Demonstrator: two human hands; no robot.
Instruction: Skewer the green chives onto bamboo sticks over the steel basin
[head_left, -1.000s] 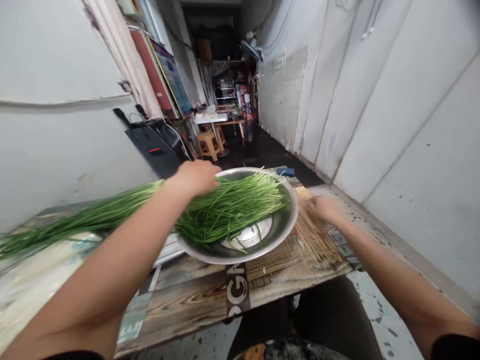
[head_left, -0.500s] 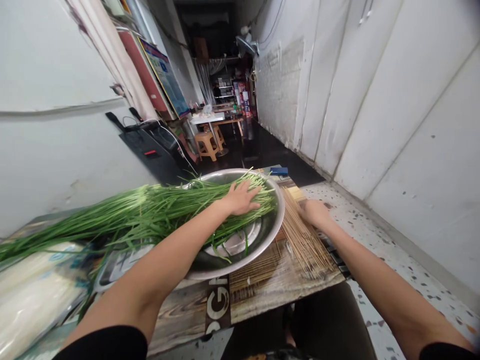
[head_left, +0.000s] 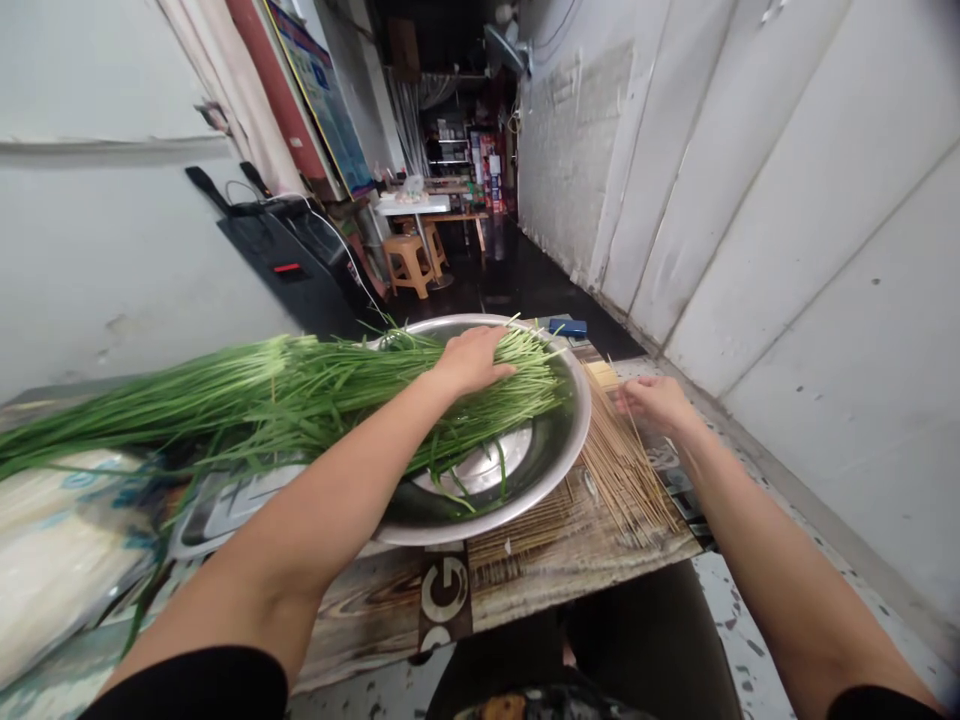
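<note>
A large bunch of garlic chives [head_left: 345,390] lies across a steel basin [head_left: 551,480], pale cut ends to the right. My left hand [head_left: 472,360] rests on the chives near those ends, thumb apart and fingers curled down over the stalks; the fingertips are partly hidden. Right of the basin, many thin bamboo skewers [head_left: 630,470] lie in a loose pile on the table. At the pile's far right side my right hand [head_left: 654,402] has its fingers pinched together on a skewer, which slants down from the fingertips.
The wood-patterned table [head_left: 360,640] also carries a plastic-wrapped white pack [head_left: 67,550], a clear tray [head_left: 202,515] and a blue object [head_left: 568,328]. Beyond stand a black case-like object [head_left: 292,265], a stool [head_left: 407,265] and a small white table [head_left: 412,205]. A wall runs along the right.
My left hand's fingers were spread over the chives and are now curled onto them. My right hand has lifted slightly from the skewers, fingers pinched. The view has tilted down somewhat.
</note>
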